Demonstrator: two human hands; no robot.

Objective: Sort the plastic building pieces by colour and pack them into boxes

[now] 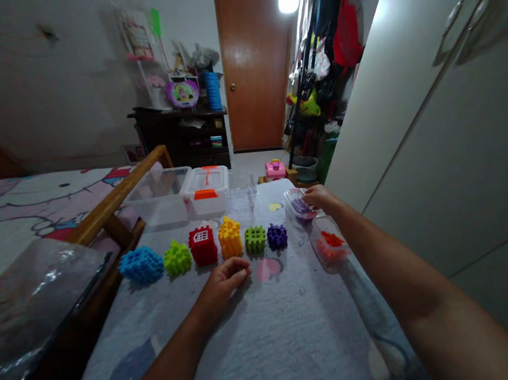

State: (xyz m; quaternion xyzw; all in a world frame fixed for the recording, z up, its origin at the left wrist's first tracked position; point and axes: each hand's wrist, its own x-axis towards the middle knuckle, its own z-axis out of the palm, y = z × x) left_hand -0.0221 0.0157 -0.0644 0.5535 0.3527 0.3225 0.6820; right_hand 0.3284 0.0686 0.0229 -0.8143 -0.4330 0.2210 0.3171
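Observation:
My left hand (227, 276) rests on the patterned cloth (276, 328), its fingers loosely stretched out and holding nothing. Just beyond it stands a row of interlocking-block shapes: blue (141, 265), lime (177, 258), red with a white window (203, 246), yellow (230, 237), green (255, 240) and purple (277, 236). My right hand (320, 196) is at the right side of a small clear box (290, 200) with purple blocks (302, 207) in it. Its fingers are closed together; what they hold is hidden. Nearer me, another clear box (323, 257) contains orange-red blocks (333, 239).
Clear bins (159, 202) and a lidded box with orange latches (206, 194) line the far edge. A wooden rail (120, 198) and a plastic bag (35, 301) lie left. A white wardrobe (458, 138) rises on the right. A pink toy case (274, 169) is beyond the table.

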